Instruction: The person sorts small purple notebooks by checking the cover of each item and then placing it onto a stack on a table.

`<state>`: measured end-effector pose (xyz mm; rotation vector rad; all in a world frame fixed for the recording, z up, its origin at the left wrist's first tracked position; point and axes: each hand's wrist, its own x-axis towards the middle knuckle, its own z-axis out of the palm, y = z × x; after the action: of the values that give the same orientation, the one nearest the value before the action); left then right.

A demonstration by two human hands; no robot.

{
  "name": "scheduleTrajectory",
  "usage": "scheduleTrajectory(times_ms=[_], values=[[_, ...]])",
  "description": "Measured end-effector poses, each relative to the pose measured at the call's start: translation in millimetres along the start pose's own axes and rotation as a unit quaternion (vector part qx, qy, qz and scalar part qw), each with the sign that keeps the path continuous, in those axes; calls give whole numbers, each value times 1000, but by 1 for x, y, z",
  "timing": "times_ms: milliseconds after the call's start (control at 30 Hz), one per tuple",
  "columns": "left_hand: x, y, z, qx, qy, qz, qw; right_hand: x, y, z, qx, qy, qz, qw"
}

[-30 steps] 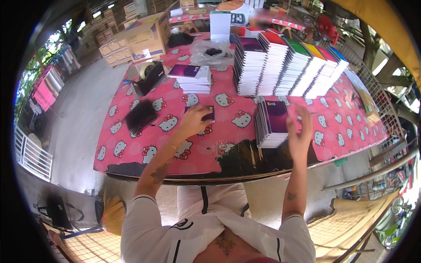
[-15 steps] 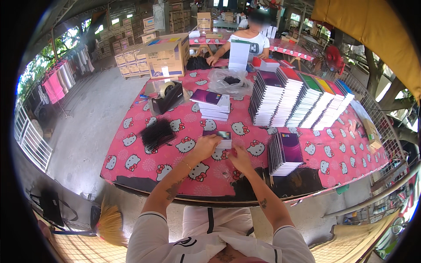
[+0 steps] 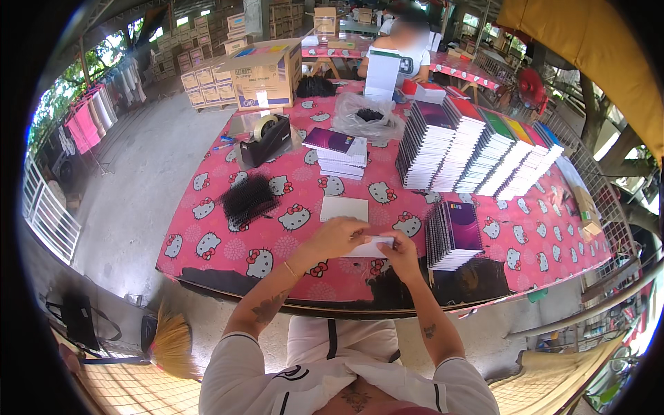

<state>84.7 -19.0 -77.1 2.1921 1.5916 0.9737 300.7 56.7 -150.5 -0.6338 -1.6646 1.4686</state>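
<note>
Between my hands is a white paper pad, low over the pink table near its front edge. My left hand is closed on its upper left part, and my right hand pinches its right end; my fingers cover some of it. Just beyond my left hand, a white sheet or pad lies flat on the tablecloth. To the right of my right hand stands a stack of purple-covered spiral notebooks. A heap of black binding coils lies to the left.
Farther off are a stack of small pads with a purple cover, a black tape dispenser and a plastic bag of coils. Tall notebook stacks fill the right. A cardboard box and a co-worker are at the back.
My hands have drawn slightly nearer me, with a white pad now between them. Where a purple-covered pad was, a white surface shows. The co-worker's arm has left the far coils.
</note>
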Motion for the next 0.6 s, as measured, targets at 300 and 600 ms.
scheduleTrajectory(times_ms=[300, 600], values=[[3, -80, 10, 110, 17, 23, 994, -22, 8, -22, 28, 71, 38, 996], [9, -101, -4, 64, -12, 7, 998, -28, 11, -19, 41, 88, 5, 995]])
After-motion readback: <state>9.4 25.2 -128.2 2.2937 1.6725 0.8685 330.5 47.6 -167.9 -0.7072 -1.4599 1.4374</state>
